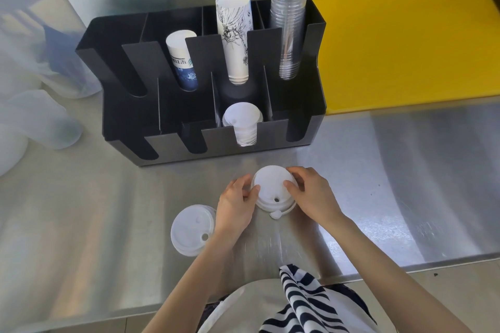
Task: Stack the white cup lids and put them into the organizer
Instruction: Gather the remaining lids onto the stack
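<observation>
A short stack of white cup lids [272, 190] rests on the steel counter just in front of the black organizer [130, 105]. My left hand [236, 203] grips its left rim and my right hand [311, 194] grips its right rim. A small plug tab hangs off the stack's near edge. Another white lid pile [189, 230] lies on the counter to the left, partly under my left wrist. More white lids [242, 119] stand stacked in the organizer's front middle slot.
The organizer's back slots hold a blue-and-white paper cup stack [182, 59], a printed white cup stack [235, 35] and clear plastic cups [288, 32]. A yellow cutting board [405, 48] lies to the right. Translucent plastic bags [32, 105] sit at the left. The counter's front edge is near my body.
</observation>
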